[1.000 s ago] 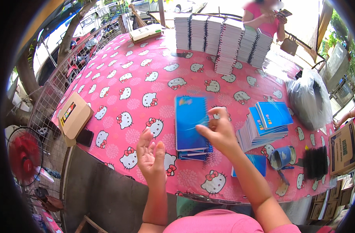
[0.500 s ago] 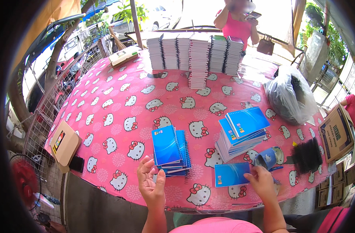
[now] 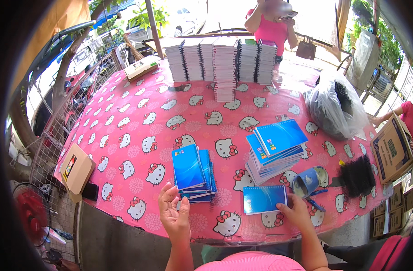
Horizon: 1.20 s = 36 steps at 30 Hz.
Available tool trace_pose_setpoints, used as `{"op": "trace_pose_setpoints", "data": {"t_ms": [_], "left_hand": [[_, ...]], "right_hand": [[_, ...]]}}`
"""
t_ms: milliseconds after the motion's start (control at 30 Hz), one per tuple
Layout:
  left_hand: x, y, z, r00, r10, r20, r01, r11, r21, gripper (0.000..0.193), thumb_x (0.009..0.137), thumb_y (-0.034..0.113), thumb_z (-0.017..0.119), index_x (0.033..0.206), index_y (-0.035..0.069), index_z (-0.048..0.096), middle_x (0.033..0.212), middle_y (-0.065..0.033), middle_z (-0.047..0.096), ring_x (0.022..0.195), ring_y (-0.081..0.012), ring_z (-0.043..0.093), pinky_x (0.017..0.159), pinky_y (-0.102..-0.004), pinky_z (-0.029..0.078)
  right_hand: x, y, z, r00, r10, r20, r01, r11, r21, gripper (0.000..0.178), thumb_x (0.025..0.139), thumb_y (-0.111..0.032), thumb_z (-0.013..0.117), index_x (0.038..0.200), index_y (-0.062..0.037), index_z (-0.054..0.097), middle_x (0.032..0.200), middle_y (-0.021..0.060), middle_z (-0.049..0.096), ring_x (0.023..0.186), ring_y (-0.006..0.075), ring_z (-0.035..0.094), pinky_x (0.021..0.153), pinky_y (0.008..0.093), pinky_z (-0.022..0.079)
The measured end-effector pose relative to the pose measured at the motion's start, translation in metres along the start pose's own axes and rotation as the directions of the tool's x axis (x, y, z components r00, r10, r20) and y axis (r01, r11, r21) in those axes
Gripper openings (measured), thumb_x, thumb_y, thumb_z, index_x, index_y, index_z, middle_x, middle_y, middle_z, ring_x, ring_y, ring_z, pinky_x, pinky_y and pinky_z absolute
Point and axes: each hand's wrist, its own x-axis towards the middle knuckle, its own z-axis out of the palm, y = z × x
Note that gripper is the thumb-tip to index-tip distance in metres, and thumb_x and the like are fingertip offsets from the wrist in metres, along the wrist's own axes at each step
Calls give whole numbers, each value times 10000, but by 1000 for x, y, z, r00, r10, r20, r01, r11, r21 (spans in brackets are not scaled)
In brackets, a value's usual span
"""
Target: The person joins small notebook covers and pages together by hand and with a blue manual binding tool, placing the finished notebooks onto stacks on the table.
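Note:
My right hand (image 3: 296,211) pinches the right edge of a small blue spiral notebook (image 3: 263,199), thumb on top; the fingers beneath are partly hidden. A thin white page edge shows along that side. My left hand (image 3: 175,212) is held palm up with fingers apart and nothing in it, just in front of a short pile of blue notebooks (image 3: 187,168). Beyond the held notebook rises a taller stack of blue notebooks (image 3: 278,137). Beside my right hand are a blue cup (image 3: 307,182) lying on its side and blue pens (image 3: 315,204).
Tall notebook stacks (image 3: 224,70) line the far side. At right are a plastic bag (image 3: 337,108) of black coils, loose black coils (image 3: 357,177) and a cardboard box (image 3: 391,149) with another person's hands at it. An opened carton (image 3: 77,169) and a phone (image 3: 90,191) lie left.
My right hand has shifted its grip onto the notebook's right edge, which now looks slightly raised. My left hand stays nearly still. At the right, a person's hands have come to the box.

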Motion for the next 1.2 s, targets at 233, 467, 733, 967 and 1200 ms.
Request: {"op": "trace_pose_setpoints", "data": {"t_ms": [233, 467, 733, 967, 1200], "left_hand": [[-8, 4, 10, 997, -28, 69, 24, 998, 56, 349, 865, 20, 657, 1198, 75, 570, 1403, -90, 435, 1237, -192, 461, 1020, -378, 351], [-17, 2, 16, 988, -87, 129, 83, 996, 38, 328, 862, 40, 676, 1175, 73, 582, 1404, -98, 422, 1273, -200, 436, 1042, -395, 337], [-20, -6, 22, 980, -105, 167, 95, 993, 65, 326, 863, 4, 652, 1175, 50, 571, 1381, -105, 438, 1226, -185, 474, 1008, -364, 378], [-35, -7, 29, 876, -344, 338, 363, 932, 8, 402, 881, -16, 640, 1253, 22, 494, 1282, -111, 482, 1060, -126, 542, 863, -250, 471], [-46, -46, 12, 570, -546, 613, 592, 791, 154, 518, 869, 8, 653, 1335, 35, 429, 1270, -126, 506, 1108, -189, 545, 943, -344, 458]], "right_hand": [[11, 38, 14, 995, -32, -91, 36, 998, 44, 483, 802, -275, 765, 1116, 46, 589, 966, 126, 652, 866, 189, 627, 751, 319, 500], [5, 5, 5, 996, 36, -80, -28, 995, 100, 379, 814, -216, 760, 1057, 34, 613, 894, 82, 677, 772, 129, 611, 693, 285, 496], [4, 32, 4, 996, 19, -88, -2, 982, 190, 471, 824, -237, 750, 1166, 45, 593, 970, 125, 690, 865, 159, 646, 769, 306, 513], [-49, -29, -80, 987, 152, -56, -160, 970, -185, 524, 820, -261, 750, 1214, 41, 583, 1021, 138, 691, 932, 205, 663, 790, 334, 523], [-67, 3, -82, 968, 207, 139, -201, 978, -60, 487, 832, -298, 731, 1174, 27, 615, 975, 139, 701, 804, 196, 675, 705, 319, 531]]}}
